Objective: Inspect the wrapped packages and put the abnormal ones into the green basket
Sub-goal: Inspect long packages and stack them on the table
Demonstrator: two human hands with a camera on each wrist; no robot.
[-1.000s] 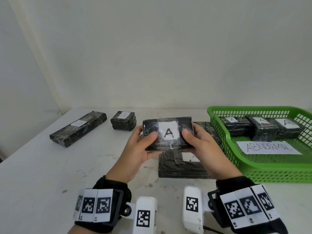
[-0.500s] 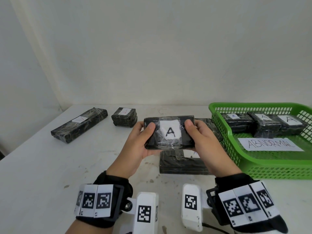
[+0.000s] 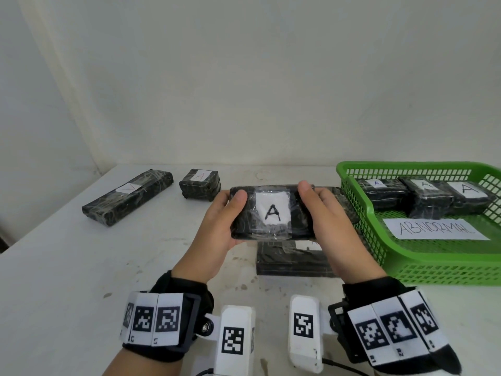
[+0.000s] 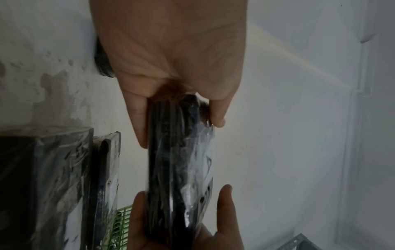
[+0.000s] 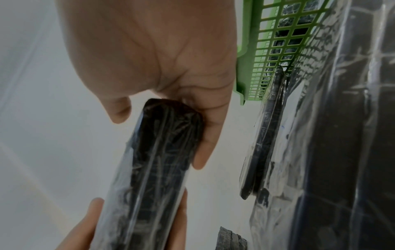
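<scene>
A black wrapped package with a white label marked "A" is held above the table, label facing me. My left hand grips its left end and my right hand grips its right end, thumbs on the front. The wrist views show the package edge-on between thumb and fingers. The green basket stands to the right and holds three packages marked "A" and an "ABNORMAL" sheet.
Two more wrapped packages lie on the white table under my hands: a large flat one and another against the basket. A long package and a small one marked "A" lie at the back left.
The package has stayed in both hands with its label toward me and sits slightly higher in view. The thumbs have shifted a little on its front.
</scene>
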